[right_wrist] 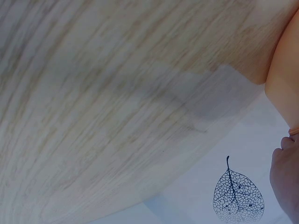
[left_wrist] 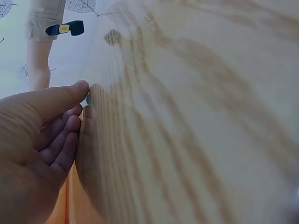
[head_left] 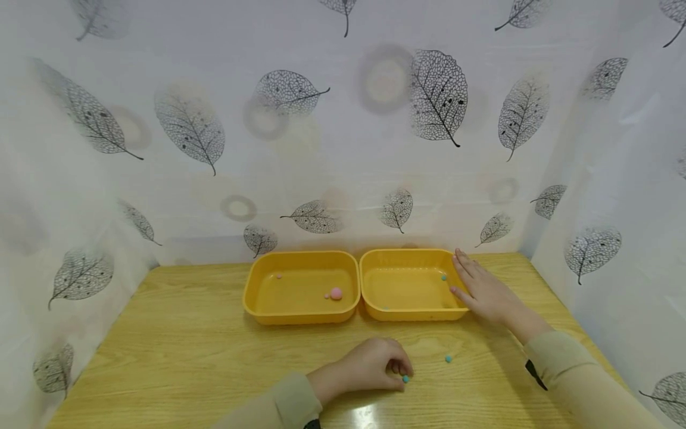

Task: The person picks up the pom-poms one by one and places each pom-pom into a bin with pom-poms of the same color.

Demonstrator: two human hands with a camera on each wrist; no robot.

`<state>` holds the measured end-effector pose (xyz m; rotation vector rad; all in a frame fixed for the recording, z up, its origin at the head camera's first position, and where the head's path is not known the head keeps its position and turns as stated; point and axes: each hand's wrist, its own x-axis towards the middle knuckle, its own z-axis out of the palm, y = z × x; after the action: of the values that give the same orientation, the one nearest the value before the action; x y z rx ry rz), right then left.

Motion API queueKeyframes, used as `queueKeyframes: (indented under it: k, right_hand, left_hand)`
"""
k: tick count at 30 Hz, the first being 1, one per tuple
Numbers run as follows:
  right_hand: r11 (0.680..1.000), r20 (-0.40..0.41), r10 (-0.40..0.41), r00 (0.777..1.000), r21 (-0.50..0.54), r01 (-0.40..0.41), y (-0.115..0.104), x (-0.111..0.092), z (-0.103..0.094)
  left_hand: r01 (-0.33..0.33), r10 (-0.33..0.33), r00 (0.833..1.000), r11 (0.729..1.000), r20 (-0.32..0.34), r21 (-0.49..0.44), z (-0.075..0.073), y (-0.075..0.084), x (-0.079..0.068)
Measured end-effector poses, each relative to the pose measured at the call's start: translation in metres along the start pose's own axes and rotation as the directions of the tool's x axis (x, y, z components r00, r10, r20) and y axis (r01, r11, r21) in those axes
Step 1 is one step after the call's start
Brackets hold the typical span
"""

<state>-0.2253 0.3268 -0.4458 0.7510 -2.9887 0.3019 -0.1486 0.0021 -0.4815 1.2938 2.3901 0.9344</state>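
My left hand (head_left: 372,364) is low over the table, its thumb and curled index finger pinching a small teal ball (head_left: 405,379) at the tabletop. In the left wrist view the same ball (left_wrist: 88,99) peeks out, mostly hidden, by the thumb tip. Another teal ball (head_left: 448,358) lies on the wood to the right of that hand. My right hand (head_left: 489,296) rests with straight fingers on the right side of the right yellow bin (head_left: 415,314), thumb over its rim. Inside that bin is a teal ball (head_left: 443,277).
Beside it, touching, stands the left yellow bin (head_left: 300,319), holding a larger pink ball (head_left: 336,294) and two tiny pink ones, one (head_left: 278,276) near the back. A leaf-patterned white curtain (head_left: 343,149) closes off the back and sides of the wooden table (head_left: 177,345).
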Motion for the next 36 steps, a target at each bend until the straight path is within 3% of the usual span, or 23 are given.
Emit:
queueKeyframes:
  k: [25,36]
  right_hand:
    - [1.0,-0.013,-0.006,1.0,-0.004,0.006,0.0026,-0.0009,0.0031]
    - [1.0,0.001,-0.002,1.0,-0.01,0.002,0.0018,-0.0008,0.0013]
  left_hand:
    - [-0.047,0.048,0.999,0.994,-0.014,0.098,0.0048,-0.0023,0.003]
    - [-0.021,0.022,1.0,0.998,-0.017,0.059,0.0044,-0.0018,0.0026]
